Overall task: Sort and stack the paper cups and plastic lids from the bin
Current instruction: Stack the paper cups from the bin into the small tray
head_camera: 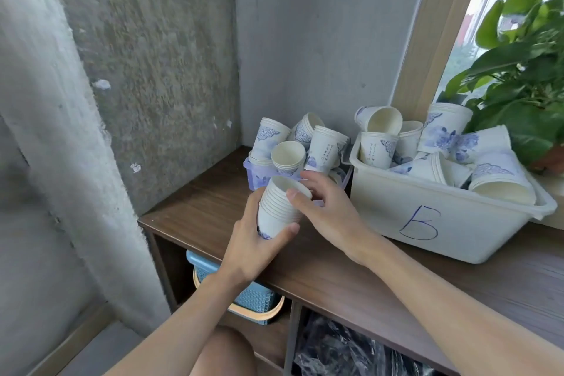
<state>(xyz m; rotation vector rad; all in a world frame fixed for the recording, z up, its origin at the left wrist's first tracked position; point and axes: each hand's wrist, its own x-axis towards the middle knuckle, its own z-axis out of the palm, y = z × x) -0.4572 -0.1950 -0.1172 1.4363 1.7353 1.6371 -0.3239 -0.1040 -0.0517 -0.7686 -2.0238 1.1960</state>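
Cup stack (276,207) | left hand (253,241) fingers wrapped round it | right hand (328,207) fingers pinching its top rim

Nested white cup stack (279,207), blue print, tilted, mouth up, in left hand (253,250). White bin (473,229) heaped with jumbled cup stacks (436,137); more in lilac tub (251,175).

Front wall of white rectangular plastic bin (381,210): single hand-drawn blue marker letter (420,223), large. Reads "B"; top stroke flat, one bowl at bottom, so may equally be Cyrillic "Б".

Side of white paper cup with blue floral print (326,146), standing in lilac plastic tub (254,175): short vertical column of small dark printed characters. Same column on similar cup (377,148) in white bin. Both too small to read.
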